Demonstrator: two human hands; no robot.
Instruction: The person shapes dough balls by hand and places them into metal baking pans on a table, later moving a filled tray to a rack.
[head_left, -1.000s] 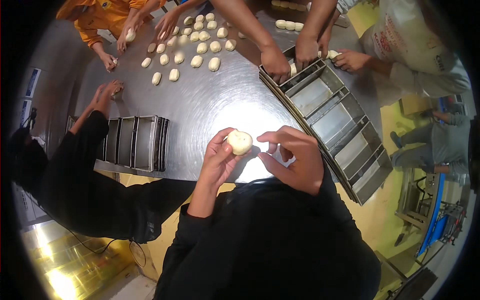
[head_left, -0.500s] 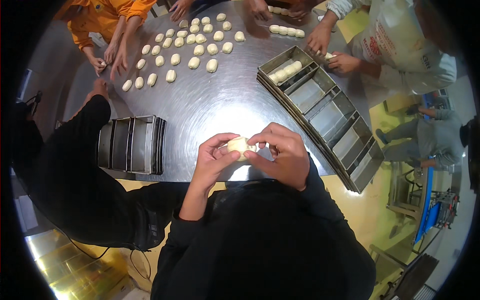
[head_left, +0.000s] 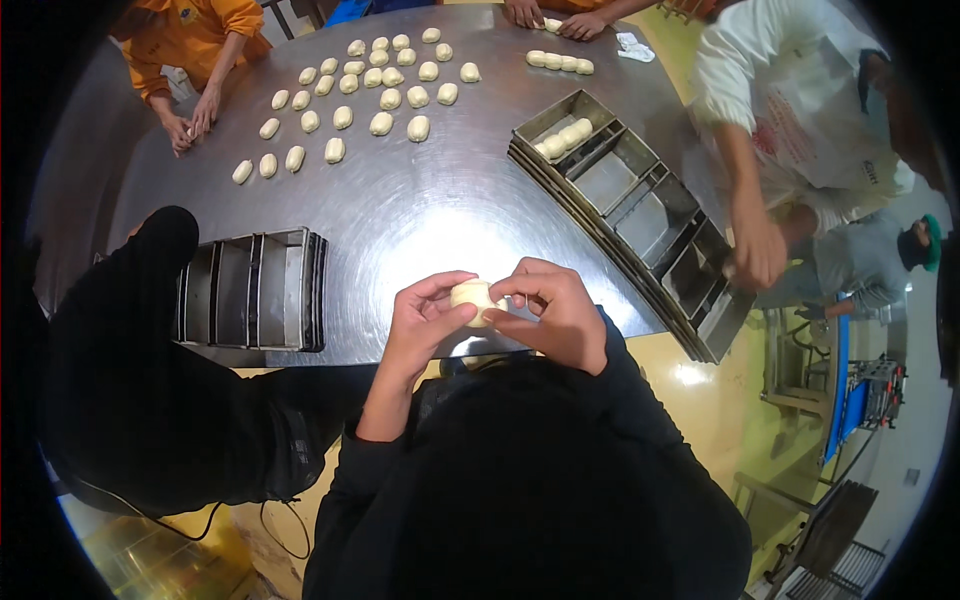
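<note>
Close to the table's near edge, a pale dough piece is held up between my two hands. My left hand grips it from the left, fingers behind and thumb in front. From the right, my right hand pinches the dough's right end between fingertips and thumb. Part of the dough is hidden by my fingers. Beyond my hands, several rolled dough pieces lie in loose rows on the shiny metal table.
Stacked loaf pans stand at right, one compartment holding dough. More pans sit at left beside a dark-sleeved person. A row of joined dough lies at the back. Co-workers stand around the table; one's hand is over the right pans.
My hands still hold the dough, with slight finger movement. The co-worker at right has moved a hand over the near end of the pans. The view has shifted slightly.
</note>
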